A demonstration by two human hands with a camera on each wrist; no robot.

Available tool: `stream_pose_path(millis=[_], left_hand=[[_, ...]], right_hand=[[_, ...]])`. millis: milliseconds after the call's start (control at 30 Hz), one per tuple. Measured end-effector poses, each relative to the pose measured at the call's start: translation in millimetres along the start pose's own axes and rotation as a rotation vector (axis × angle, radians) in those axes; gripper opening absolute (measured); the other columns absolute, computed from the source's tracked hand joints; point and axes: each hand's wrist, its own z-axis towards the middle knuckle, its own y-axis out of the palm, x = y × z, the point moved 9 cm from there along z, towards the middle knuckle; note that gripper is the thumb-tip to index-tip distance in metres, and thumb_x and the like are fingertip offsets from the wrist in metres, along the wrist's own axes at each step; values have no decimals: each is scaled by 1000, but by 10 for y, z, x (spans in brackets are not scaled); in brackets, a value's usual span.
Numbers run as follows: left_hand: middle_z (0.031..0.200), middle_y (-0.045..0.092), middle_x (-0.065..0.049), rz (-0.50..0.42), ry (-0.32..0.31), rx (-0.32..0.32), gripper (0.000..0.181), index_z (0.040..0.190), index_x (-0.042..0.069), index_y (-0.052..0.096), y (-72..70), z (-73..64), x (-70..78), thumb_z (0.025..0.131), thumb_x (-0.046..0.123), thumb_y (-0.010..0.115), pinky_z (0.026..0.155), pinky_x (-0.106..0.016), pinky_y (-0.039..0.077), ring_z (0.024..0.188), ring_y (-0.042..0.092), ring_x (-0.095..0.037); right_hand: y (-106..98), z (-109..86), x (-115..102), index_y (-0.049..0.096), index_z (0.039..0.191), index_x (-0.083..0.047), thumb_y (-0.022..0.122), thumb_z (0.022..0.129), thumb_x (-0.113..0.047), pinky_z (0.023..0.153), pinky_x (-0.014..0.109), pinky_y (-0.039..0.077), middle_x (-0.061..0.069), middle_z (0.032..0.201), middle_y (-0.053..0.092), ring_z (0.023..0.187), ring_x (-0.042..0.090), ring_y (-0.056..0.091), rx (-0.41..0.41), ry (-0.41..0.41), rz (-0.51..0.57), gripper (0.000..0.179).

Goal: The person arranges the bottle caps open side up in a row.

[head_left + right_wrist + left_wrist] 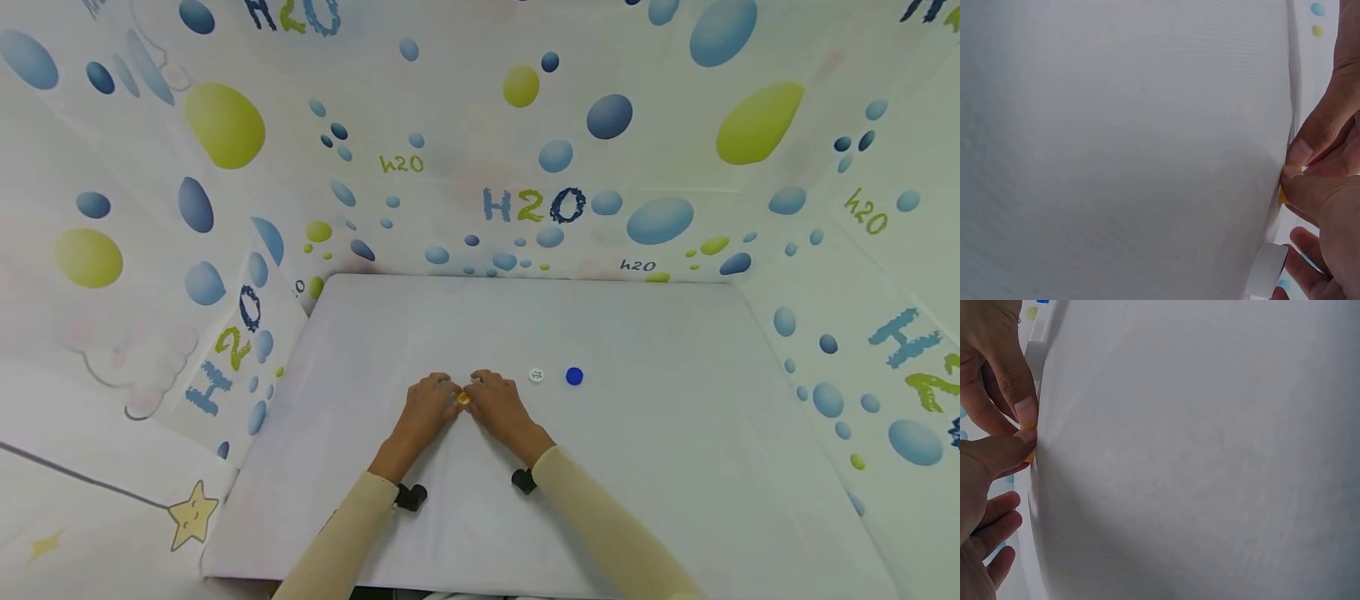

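Near the middle of the white table, my left hand [427,410] and right hand [501,408] meet at a small yellow cap [464,399]. Thumb and fingers of both hands pinch it close to the tabletop, and they hide much of it. A yellow strip of the cap [1030,453] shows between the thumbs in the left wrist view. Just right of my right hand stands a white round cap [536,376] with dark marks on top. Its pale side wall [1268,270] appears near my right fingers in the right wrist view. Farther right lies a blue round cap [574,376].
A white cloth covers the table [660,467]. Printed sheets with blue and green drops form a back wall [450,100] and side walls around it. Black wrist cameras [411,497] are strapped at both sleeve cuffs.
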Motion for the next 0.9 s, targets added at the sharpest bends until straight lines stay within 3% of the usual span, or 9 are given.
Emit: stream_pose_path(millis=[367, 533, 900], left_hand=[[139, 64, -19, 7, -4, -11, 27, 119, 8, 74, -16, -7, -18, 97, 25, 78, 104, -61, 45, 132, 58, -39], [141, 62, -19, -1, -16, -16, 28, 118, 8, 74, -29, -19, -40, 98, 27, 77, 102, -62, 44, 132, 58, -40], [137, 63, -20, -82, -2, 34, 22, 108, 7, 71, -63, -20, -3, 96, 24, 80, 100, -62, 44, 128, 61, -41]], right_hand=[[-65, 13, 1, 71, 127, -16, 71, 103, -29, 100, 51, 49, 10, 148, 57, 133, 30, 57, -6, -15, 31, 27], [-84, 25, 48, 73, 124, -13, 70, 103, -33, 101, 51, 49, 10, 148, 56, 134, 31, 57, -10, 22, 83, 28], [-99, 52, 126, 76, 107, -13, 65, 103, -40, 102, 51, 48, 10, 149, 56, 130, 29, 58, 30, 75, 175, 30]])
